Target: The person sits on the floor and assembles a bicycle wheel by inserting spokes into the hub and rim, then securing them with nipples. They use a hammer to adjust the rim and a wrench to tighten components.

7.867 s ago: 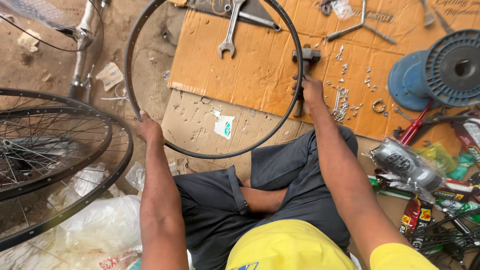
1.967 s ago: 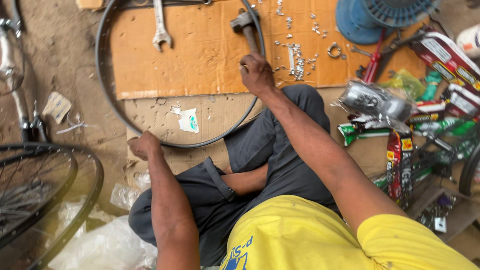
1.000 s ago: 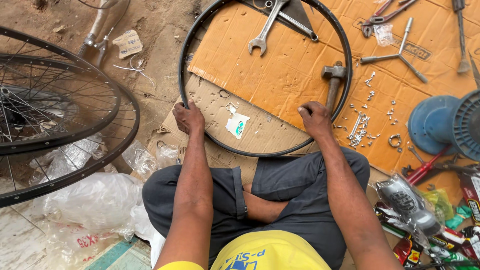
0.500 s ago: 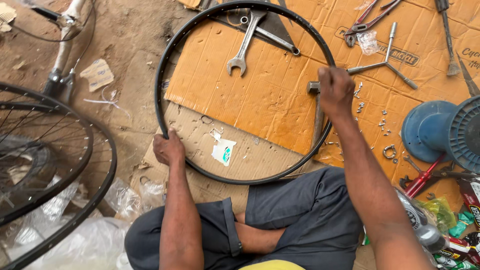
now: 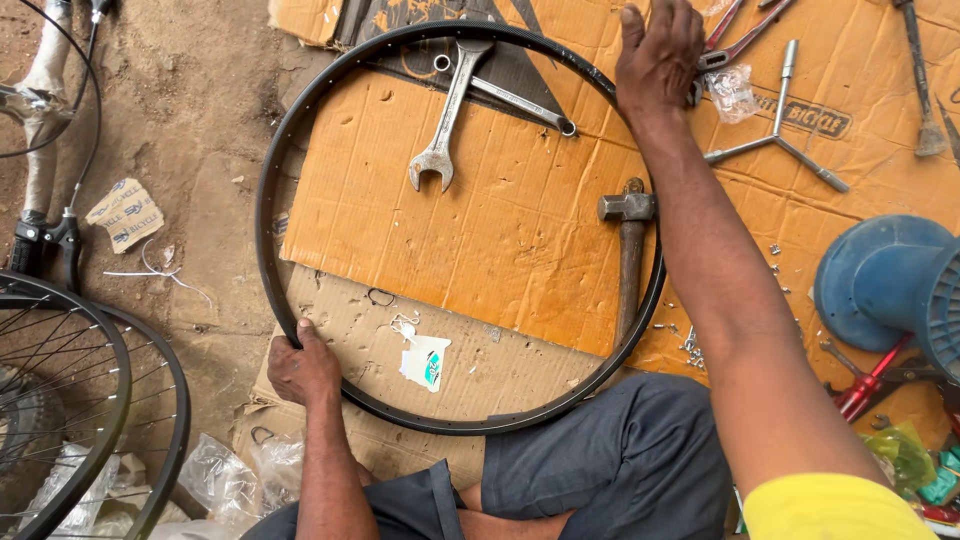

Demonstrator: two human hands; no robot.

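A person sits on the ground with a black rim lying flat on brown cardboard in front of their knees. The left hand grips the near left side of the rim, fingers curled around it. The right hand reaches far across and rests on the far right side of the rim; its fingers curl over the rim, so it seems to be holding it. Inside the rim lie two wrenches, crossed over each other, and a hammer whose handle goes under the rim. Outside the rim, to the right, lie a three-arm wrench and a blue spool. A wheel with spokes lies on the dirt to the left.
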